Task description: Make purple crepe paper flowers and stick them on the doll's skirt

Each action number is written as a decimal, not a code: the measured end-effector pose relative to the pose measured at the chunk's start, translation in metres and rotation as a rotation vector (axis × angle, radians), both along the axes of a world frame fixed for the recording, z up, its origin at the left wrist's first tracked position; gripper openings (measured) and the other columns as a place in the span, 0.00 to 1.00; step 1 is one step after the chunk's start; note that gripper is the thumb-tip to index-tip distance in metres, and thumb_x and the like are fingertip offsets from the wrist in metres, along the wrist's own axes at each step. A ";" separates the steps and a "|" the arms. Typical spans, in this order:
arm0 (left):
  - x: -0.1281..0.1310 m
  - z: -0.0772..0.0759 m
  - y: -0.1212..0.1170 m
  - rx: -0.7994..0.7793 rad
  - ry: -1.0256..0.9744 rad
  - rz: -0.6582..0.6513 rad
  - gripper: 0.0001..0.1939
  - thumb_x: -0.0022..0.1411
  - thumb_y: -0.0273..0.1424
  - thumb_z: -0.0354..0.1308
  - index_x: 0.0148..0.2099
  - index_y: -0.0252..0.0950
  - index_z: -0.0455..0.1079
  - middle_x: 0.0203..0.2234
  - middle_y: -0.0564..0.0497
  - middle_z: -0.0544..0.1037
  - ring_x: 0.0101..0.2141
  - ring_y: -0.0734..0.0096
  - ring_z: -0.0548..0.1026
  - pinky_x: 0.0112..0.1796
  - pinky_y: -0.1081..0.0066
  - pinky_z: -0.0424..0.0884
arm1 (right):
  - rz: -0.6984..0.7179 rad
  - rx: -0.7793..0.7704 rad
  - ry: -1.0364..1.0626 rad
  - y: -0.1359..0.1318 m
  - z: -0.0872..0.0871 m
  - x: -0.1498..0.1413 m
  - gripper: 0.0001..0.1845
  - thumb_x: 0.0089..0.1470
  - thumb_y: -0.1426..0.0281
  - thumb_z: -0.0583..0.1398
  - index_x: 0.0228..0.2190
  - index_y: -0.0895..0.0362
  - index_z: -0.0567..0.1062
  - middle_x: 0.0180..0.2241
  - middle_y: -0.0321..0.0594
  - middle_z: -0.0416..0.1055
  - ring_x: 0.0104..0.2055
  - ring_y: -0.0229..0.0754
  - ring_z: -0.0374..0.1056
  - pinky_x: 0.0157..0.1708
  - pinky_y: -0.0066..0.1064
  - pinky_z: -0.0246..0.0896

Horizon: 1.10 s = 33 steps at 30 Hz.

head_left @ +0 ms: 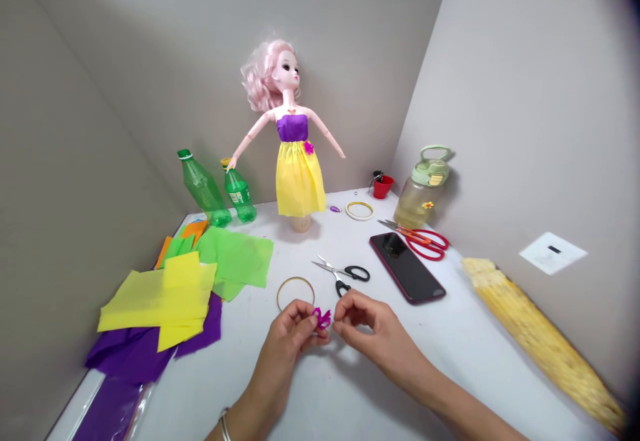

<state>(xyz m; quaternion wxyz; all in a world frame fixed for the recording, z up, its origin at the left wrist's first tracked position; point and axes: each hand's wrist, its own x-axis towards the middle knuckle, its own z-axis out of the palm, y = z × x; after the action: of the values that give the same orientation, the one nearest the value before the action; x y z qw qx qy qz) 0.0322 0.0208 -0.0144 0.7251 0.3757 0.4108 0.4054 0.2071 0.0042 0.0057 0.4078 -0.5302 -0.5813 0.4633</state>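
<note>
A small magenta flower-like piece (323, 319), thin and crinkled, is pinched between the thumb and fingers of my left hand (297, 331). Close to its right side, my right hand (367, 326) has thumb and forefinger together; anything between those tips is too small to make out. Just beyond the hands lie black-handled scissors (345, 272), blades apart, and a thin gold bangle (296, 278). Behind them stands a pink-haired doll (289, 74) in a purple top and yellow skirt (300, 178), with a similar magenta flower (309, 148) at its waist.
Yellow (150, 298), green (245, 254) and purple sheets (130, 354) are piled at left, before two green bottles (204, 188). On the right are a phone (406, 266), red-handled scissors (430, 242), a water bottle (420, 194), a white bangle (359, 211) and a red cup (383, 187).
</note>
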 end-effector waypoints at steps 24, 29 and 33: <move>0.003 0.002 -0.003 0.007 0.005 -0.056 0.12 0.57 0.37 0.64 0.34 0.35 0.67 0.28 0.53 0.74 0.32 0.72 0.73 0.39 0.71 0.71 | 0.000 0.092 -0.018 -0.003 0.002 -0.002 0.04 0.52 0.73 0.59 0.26 0.56 0.74 0.31 0.37 0.69 0.33 0.39 0.65 0.36 0.30 0.61; 0.002 0.003 -0.004 0.051 0.037 -0.121 0.11 0.58 0.36 0.62 0.34 0.35 0.66 0.29 0.52 0.72 0.33 0.71 0.72 0.39 0.71 0.68 | -0.014 0.072 0.002 -0.002 0.001 0.000 0.04 0.50 0.74 0.59 0.25 0.56 0.71 0.29 0.36 0.68 0.32 0.39 0.64 0.36 0.30 0.60; -0.002 0.003 -0.003 0.162 0.156 -0.098 0.09 0.61 0.36 0.60 0.39 0.37 0.68 0.35 0.51 0.73 0.39 0.69 0.71 0.44 0.71 0.65 | -0.003 0.041 0.048 -0.001 0.000 0.002 0.04 0.50 0.75 0.58 0.25 0.56 0.71 0.27 0.36 0.70 0.32 0.40 0.65 0.36 0.30 0.61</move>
<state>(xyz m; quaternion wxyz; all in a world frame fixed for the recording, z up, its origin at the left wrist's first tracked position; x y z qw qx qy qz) 0.0300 0.0176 -0.0110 0.6771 0.4831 0.4129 0.3710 0.2088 0.0028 0.0058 0.4330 -0.5113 -0.5799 0.4633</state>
